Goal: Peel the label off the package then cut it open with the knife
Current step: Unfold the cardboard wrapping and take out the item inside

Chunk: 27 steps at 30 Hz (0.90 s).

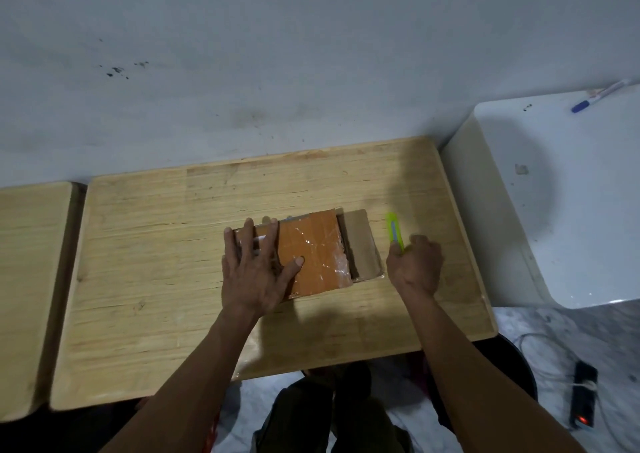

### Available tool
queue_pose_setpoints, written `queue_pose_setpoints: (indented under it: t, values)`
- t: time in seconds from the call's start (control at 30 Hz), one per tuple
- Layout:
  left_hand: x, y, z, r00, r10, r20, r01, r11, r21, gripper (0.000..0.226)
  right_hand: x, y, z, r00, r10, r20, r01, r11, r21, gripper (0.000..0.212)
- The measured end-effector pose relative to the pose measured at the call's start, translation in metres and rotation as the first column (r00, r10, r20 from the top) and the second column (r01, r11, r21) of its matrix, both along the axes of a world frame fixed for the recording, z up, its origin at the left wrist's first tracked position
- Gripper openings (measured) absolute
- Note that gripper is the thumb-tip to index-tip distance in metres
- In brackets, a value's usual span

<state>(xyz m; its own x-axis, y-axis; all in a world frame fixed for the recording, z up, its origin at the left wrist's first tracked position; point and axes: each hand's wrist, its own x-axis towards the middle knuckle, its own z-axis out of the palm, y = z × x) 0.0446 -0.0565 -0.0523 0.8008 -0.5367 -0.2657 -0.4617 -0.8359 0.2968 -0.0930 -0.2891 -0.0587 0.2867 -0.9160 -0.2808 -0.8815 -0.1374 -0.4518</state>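
I see my left hand (pixel 254 272) spread flat, fingers apart, pressing down on the package (pixel 311 255), which lies on the wooden tabletop (pixel 156 279). The palm covers the package's left end, and the thumb reaches across onto its orange, tape-glossed top. Just past the package's far right end, a brown cardboard flap (pixel 362 244) lies folded open toward my other hand. My right hand (pixel 414 265) sits just to the right of that flap, fingers curled closed around the lower end of the knife (pixel 394 231), a lime-green utility cutter whose body points away from me, beyond the knuckles. I cannot tell whether the blade is out. Well off to the right of that hand, a white surface (pixel 571 193) carries a blue-capped marker (pixel 599 96), and a power strip (pixel 584 400) lies on the floor below it.
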Motion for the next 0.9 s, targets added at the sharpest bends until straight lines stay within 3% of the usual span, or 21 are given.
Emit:
queue_pose_setpoints:
  t: [0.03,0.1,0.2,0.27,0.37,0.63,0.8,0.9]
  values:
    - [0.001,0.001,-0.001,1.000,-0.023,0.010,0.023,1.000,-0.005,0.091,-0.001,0.003,0.005,0.999,0.024,-0.027,-0.026,0.999,-0.048,0.039]
    - [0.001,0.005,-0.002,1.000,-0.027,0.014,0.028,0.998,-0.052,0.089,0.000,0.014,0.017,0.984,0.167,0.059,-0.157,0.977,-0.148,0.031]
    - [-0.009,0.015,0.002,0.993,0.116,-0.034,-0.120,0.976,-0.181,0.087,0.003,0.043,0.029,0.894,0.336,0.296,-0.332,0.941,-0.064,0.017]
    - [-0.017,0.023,0.003,0.981,0.190,-0.040,-0.194,0.951,-0.241,0.085,0.007,0.059,0.033,0.877,0.323,0.356,-0.362,0.931,0.048,0.022]
    - [-0.026,0.034,-0.001,0.966,0.246,-0.078,-0.258,0.928,-0.270,0.084,0.011,0.078,0.034,0.843,0.310,0.440,-0.387,0.917,0.096,0.022]
    - [-0.023,0.041,-0.008,0.928,0.350,-0.125,-0.370,0.898,-0.236,0.089,0.007,0.101,0.032,0.902,0.159,0.402,-0.298,0.903,0.311,0.038]
    - [-0.027,0.051,-0.021,0.945,0.312,-0.095,-0.326,0.898,-0.297,0.068,-0.005,0.107,0.040,0.912,0.100,0.397,-0.247,0.907,0.340,0.031]
    - [-0.041,0.054,-0.008,0.932,0.338,-0.133,-0.362,0.852,-0.379,0.060,-0.014,0.111,0.047,0.900,0.046,0.434,-0.233,0.891,0.389,0.031]
